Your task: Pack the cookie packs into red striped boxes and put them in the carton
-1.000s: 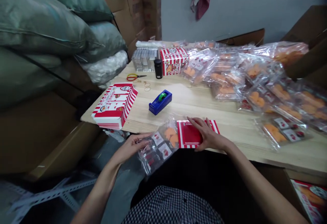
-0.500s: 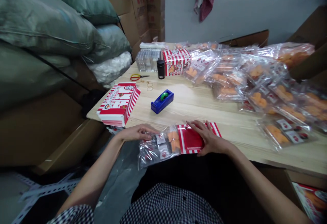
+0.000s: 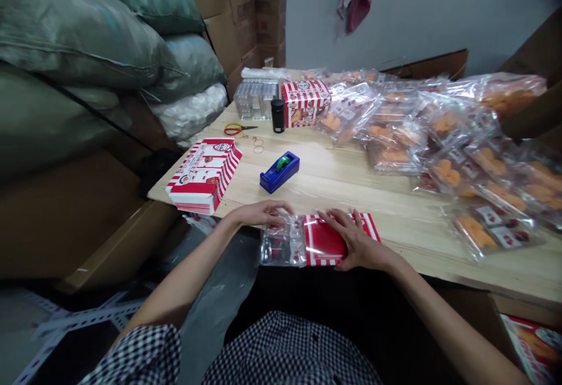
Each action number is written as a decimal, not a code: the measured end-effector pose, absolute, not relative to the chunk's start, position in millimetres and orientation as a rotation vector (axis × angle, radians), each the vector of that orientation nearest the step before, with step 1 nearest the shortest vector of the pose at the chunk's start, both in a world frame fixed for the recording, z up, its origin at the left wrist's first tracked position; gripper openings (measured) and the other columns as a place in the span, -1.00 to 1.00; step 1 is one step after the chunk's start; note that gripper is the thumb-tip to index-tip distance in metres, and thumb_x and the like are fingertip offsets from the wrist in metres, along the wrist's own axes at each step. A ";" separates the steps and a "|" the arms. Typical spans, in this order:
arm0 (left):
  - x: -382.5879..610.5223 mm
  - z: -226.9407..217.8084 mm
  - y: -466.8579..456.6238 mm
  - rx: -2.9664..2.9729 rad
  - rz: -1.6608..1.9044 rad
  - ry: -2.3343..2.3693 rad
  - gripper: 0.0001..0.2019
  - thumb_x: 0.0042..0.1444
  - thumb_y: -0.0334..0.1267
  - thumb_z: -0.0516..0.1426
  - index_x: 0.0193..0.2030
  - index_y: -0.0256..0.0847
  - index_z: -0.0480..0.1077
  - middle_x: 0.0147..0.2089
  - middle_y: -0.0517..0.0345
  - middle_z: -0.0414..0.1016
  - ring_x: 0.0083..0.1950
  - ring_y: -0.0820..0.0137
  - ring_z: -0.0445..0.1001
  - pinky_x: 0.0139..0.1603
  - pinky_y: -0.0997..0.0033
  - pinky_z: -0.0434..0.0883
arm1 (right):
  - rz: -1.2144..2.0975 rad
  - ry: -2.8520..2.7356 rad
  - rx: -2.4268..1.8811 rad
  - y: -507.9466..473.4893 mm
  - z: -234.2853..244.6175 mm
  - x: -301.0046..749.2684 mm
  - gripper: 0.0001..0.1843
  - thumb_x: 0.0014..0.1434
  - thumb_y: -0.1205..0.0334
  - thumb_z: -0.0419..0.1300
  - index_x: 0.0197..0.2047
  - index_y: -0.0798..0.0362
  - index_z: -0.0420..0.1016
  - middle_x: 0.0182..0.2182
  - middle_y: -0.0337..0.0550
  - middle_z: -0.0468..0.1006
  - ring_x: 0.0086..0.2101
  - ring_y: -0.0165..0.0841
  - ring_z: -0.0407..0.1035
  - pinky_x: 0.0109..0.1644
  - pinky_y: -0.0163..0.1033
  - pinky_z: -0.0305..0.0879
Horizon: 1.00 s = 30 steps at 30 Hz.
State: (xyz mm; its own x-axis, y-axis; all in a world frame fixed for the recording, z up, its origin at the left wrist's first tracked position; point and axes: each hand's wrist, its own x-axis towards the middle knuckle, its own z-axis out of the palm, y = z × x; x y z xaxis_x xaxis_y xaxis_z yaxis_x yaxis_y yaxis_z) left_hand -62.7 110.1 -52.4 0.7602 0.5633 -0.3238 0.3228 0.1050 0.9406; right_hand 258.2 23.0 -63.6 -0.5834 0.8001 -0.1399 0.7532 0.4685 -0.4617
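A flat red-and-white striped carton lies at the table's near edge. My right hand holds it from above, fingers over the far side and thumb at the near side. At the carton's left end is a clear plastic packet, partly inside the carton. My left hand grips the packet by its far edge, fingers bent. The packet's right part is hidden within the carton. Beyond the hands stands a blue tape dispenser with a green core.
A stack of flat striped cartons lies at the left. Scissors, a black bottle, an assembled striped box and clear plastic cases stand farther back. Many clear packets with orange pieces cover the right side.
My left hand has moved right, pushing the packet into the carton; its orange pieces no longer show. My right hand has stayed on the carton.
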 end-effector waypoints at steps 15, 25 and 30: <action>-45.7 -26.8 33.9 1.394 0.897 1.288 -0.76 0.07 -0.11 0.29 -0.22 -0.24 0.61 -0.31 0.05 0.63 -0.32 0.29 0.49 -0.28 0.40 0.34 | 0.507 -2.259 -1.443 3.4 -48.6 213.2 0.35 -0.15 0.10 0.44 0.49 -0.27 -0.38 0.28 0.05 0.07 0.33 0.15 -0.03 0.42 0.35 -0.46; -13.0 19.6 1.8 1.858 1.041 1.102 -0.51 0.25 -0.19 0.17 0.32 0.04 0.32 0.37 0.08 0.33 0.45 0.14 0.09 0.45 0.07 -0.06 | 0.385 -1.714 -1.594 -28.7 -30.5 182.1 0.37 -0.11 0.02 0.44 0.50 -0.23 -0.44 0.25 0.08 0.02 0.24 0.17 0.04 0.33 0.33 0.02; 2.5 6.1 -27.6 1.339 1.080 1.004 -0.32 0.25 -0.12 0.19 0.45 -0.03 0.06 0.41 0.00 0.24 0.40 0.15 0.21 0.38 0.20 0.17 | 0.442 -1.345 -1.682 -71.1 -21.1 160.1 0.43 -0.12 -0.10 0.47 0.51 -0.17 -0.46 0.29 0.10 -0.08 0.28 0.18 -0.02 0.33 0.32 0.05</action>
